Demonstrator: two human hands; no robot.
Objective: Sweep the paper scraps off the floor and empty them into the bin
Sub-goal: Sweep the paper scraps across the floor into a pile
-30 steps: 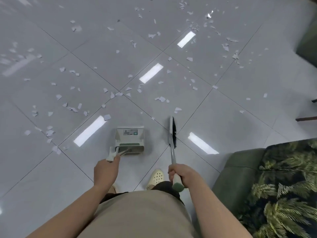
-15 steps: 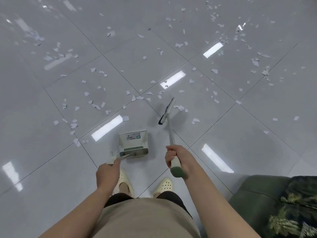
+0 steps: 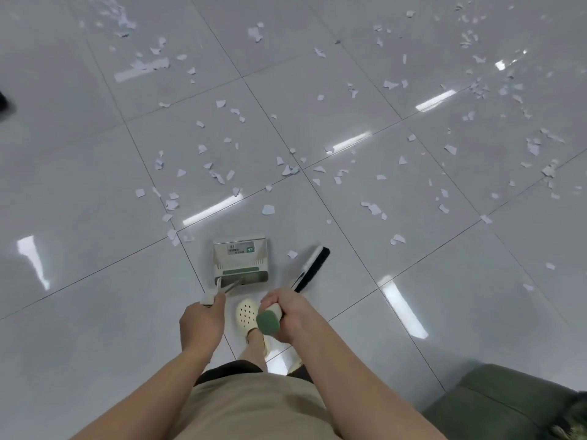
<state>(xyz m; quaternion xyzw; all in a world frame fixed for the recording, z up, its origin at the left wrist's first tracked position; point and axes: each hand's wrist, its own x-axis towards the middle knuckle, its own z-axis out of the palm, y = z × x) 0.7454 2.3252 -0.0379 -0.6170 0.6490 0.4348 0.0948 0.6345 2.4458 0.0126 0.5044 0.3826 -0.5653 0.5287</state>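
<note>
Left hand (image 3: pixel 201 322) grips dustpan (image 3: pixel 242 261) handle; right hand (image 3: pixel 287 312) grips broom (image 3: pixel 309 268). Paper scraps (image 3: pixel 219 176) lie scattered ahead on floor (image 3: pixel 79 281). Best: short strokes toward pan, lip flat down.

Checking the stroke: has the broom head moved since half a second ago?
Yes. The broom head was out ahead of the dustpan; it now lies right beside it, pulled back toward the feet, still gripped by the right hand.
</note>
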